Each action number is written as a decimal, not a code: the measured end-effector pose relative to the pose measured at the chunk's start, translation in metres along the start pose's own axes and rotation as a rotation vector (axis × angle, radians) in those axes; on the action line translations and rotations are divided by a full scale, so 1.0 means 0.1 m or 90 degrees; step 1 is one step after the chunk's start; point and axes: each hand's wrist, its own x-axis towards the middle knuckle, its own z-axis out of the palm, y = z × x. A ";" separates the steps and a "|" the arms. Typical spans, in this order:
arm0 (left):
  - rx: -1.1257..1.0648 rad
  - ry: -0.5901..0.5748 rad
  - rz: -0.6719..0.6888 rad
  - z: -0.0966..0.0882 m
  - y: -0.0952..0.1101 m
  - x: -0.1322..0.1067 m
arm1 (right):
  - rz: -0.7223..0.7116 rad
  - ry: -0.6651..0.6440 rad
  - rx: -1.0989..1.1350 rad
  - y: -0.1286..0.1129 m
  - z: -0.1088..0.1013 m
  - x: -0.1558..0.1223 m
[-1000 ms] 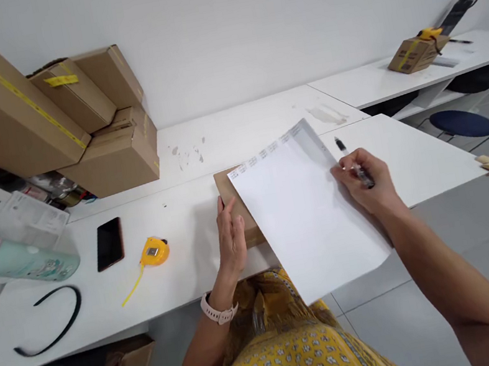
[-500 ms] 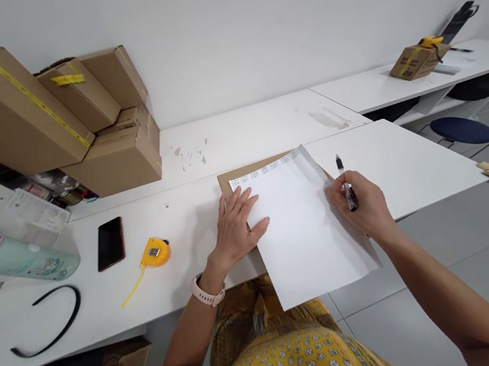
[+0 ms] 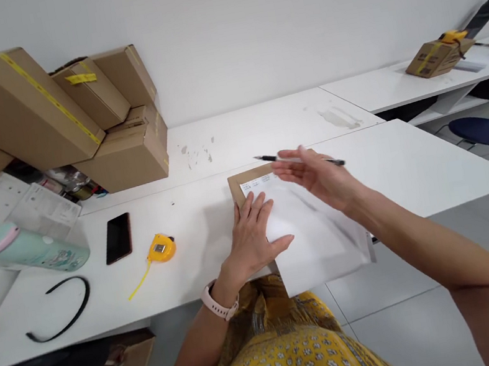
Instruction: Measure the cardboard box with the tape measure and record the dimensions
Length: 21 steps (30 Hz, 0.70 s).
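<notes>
My left hand (image 3: 253,232) lies flat with spread fingers on the left side of a white sheet of paper (image 3: 313,253). Under the paper shows the edge of a brown board or flat box (image 3: 236,185). Small print runs along the sheet's top edge, partly covered by my right hand. A pen (image 3: 267,159) with a black tip section is held in my right hand (image 3: 314,177), lying sideways across the fingers above the paper, its point toward the left. The lower end of the sheet hangs over the table's front edge.
Left of the paper lie a yellow tape measure (image 3: 161,248), a phone (image 3: 117,238), a black headband-like arc (image 3: 86,299) and a green bottle (image 3: 42,247). Cardboard boxes (image 3: 127,159) are stacked at the back left. A blue stool (image 3: 486,131) stands at right.
My right hand has moved left and up from the paper's right side, turning the pen from upright to sideways. My left hand stays on the sheet. The whole view has shifted slightly.
</notes>
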 end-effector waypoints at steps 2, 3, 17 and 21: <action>0.002 0.009 -0.007 0.06 0.08 -0.02 | 0.043 -0.016 0.042 0.09 0.22 0.11; 0.003 0.013 -0.011 0.08 0.11 -0.02 | 0.055 -0.011 0.054 0.15 0.31 0.16; 0.003 -0.107 0.101 -0.26 -0.25 -0.19 | 0.004 -0.023 -0.112 0.53 0.45 0.36; 0.000 -0.091 0.126 -0.32 -0.37 -0.20 | -0.024 0.007 -0.203 0.49 0.47 0.34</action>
